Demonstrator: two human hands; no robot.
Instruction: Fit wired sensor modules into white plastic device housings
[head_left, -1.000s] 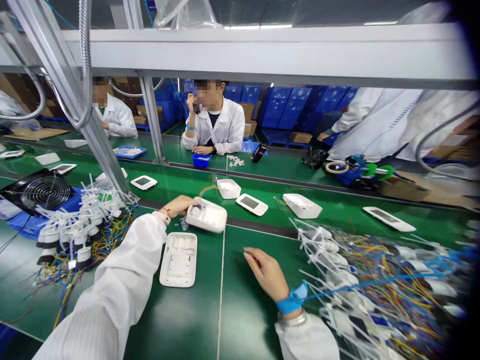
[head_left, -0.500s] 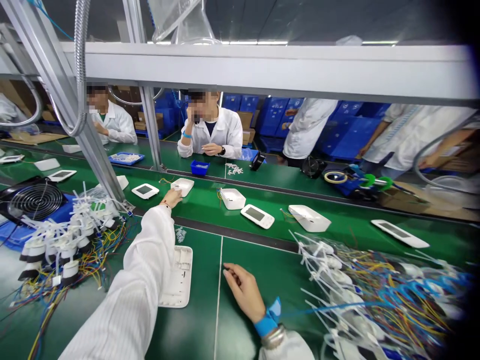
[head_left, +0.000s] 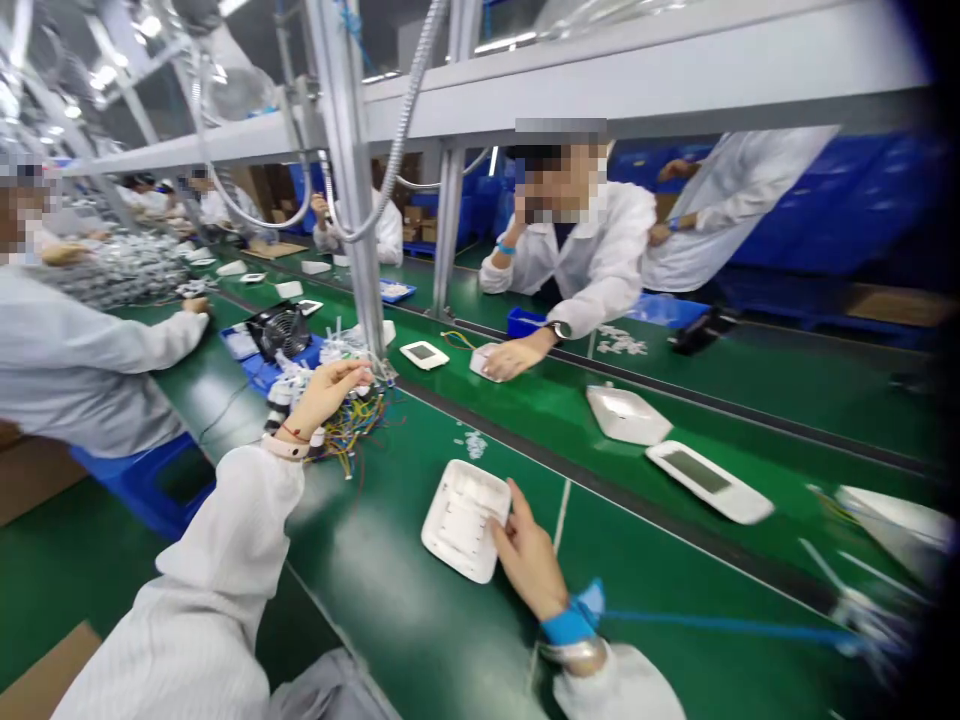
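My right hand (head_left: 531, 560), with a blue strap at the wrist, grips the right edge of a white plastic housing (head_left: 459, 530); the thumb lies over the rim and the fingers reach along the side. The housing's open inner side with ribs faces up. At the left, my left hand (head_left: 322, 398) is over a pile of white cylindrical parts with coloured wires (head_left: 364, 418) and white cable ties. Its fingers stretch to the right, slightly apart, and no held thing shows in them. Small clear pieces (head_left: 474, 444) lie beyond the housing.
On the green conveyor (head_left: 555, 425) stand white shells (head_left: 628, 414) and white display panels (head_left: 709, 482). Across it, a co-worker's hand (head_left: 517, 357) touches a shell. A metal post (head_left: 352, 200) rises behind the pile. Another person (head_left: 82, 350) sits at left. A blue cord (head_left: 712, 622) runs right.
The view has swung left. My left hand has left the white shell on the conveyor and come over the wired parts. My right hand has taken hold of the housing. The co-worker now reaches onto the conveyor.
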